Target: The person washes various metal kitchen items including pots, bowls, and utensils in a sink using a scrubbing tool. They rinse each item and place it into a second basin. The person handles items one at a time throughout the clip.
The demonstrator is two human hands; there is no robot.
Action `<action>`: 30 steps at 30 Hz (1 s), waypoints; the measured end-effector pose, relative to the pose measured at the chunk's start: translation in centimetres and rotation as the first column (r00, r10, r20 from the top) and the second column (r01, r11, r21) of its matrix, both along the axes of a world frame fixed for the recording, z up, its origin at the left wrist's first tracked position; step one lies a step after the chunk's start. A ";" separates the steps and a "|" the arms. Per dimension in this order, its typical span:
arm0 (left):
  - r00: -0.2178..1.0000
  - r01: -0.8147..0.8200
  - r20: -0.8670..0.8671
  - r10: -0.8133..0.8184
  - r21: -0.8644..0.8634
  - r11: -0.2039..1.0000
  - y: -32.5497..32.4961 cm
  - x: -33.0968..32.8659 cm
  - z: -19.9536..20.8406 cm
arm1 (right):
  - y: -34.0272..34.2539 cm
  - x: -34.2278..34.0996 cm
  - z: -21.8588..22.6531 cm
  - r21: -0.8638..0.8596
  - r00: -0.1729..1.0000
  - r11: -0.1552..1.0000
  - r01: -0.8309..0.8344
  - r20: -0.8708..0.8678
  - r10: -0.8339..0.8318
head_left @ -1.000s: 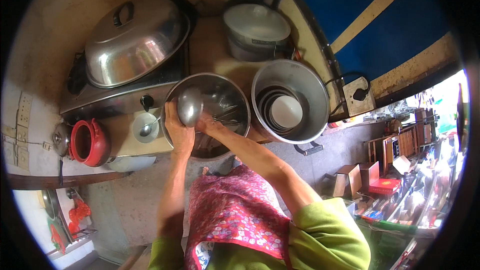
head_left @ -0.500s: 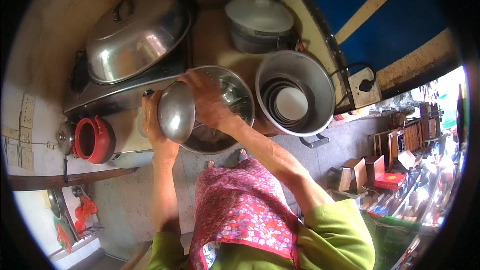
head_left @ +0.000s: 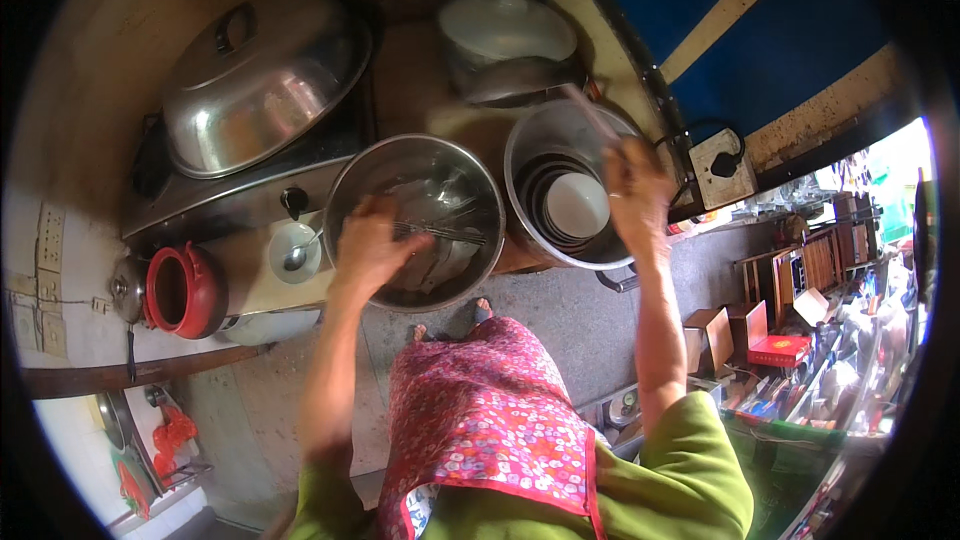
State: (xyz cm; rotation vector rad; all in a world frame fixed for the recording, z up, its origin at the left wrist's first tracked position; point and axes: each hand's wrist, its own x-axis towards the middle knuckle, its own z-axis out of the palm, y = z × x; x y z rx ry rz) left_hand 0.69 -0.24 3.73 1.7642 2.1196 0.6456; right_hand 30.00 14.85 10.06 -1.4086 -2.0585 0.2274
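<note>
A round steel basin point(head_left: 345, 175) holds a little water and several metal utensils. My left hand point(head_left: 372, 245) reaches into it, fingers and thumb closed around a bundle of thin dark utensils point(head_left: 455, 233), whose kind is unclear. Over the tall metal pot point(head_left: 524, 130) on the right, my right hand point(head_left: 638, 185) grips the pale handle point(head_left: 592, 115) of a ladle. Motion blurs the ladle's dark, rounded head point(head_left: 515, 82), which is in front of the lidded grey pot point(head_left: 508, 28). Nested bowls stand inside the tall pot, a white bowl point(head_left: 578, 206) uppermost.
A large domed steel lid point(head_left: 265, 90) covers the stove at left. Nearer are a white bowl with a spoon point(head_left: 295, 252) and a red pot point(head_left: 187, 287). A wall socket point(head_left: 722, 168) with a plug is at right; boxes and wooden stools point(head_left: 800, 275) crowd the floor beyond.
The shiny domed metal piece has left my left hand. My right hand has swung right from the basin to above the tall pot, with the ladle. My left hand has dipped into the basin.
</note>
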 end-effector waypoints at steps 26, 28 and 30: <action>-0.448 -0.239 0.822 0.351 -0.489 0.839 5.7 -2.7 -14.3 | -2.1 -7.1 -1.2 -0.421 0.936 0.846 -0.326 -0.020 0.351; -0.580 -0.176 0.761 0.290 -0.465 0.868 4.7 -3.5 -13.3 | -2.6 -13.4 -2.8 -0.599 0.826 0.619 -0.508 -0.134 0.547; -0.622 -0.116 0.743 0.246 -0.398 0.910 4.5 -4.5 -12.1 | -2.4 -19.1 -8.8 -0.521 0.884 0.728 -0.445 -0.129 0.449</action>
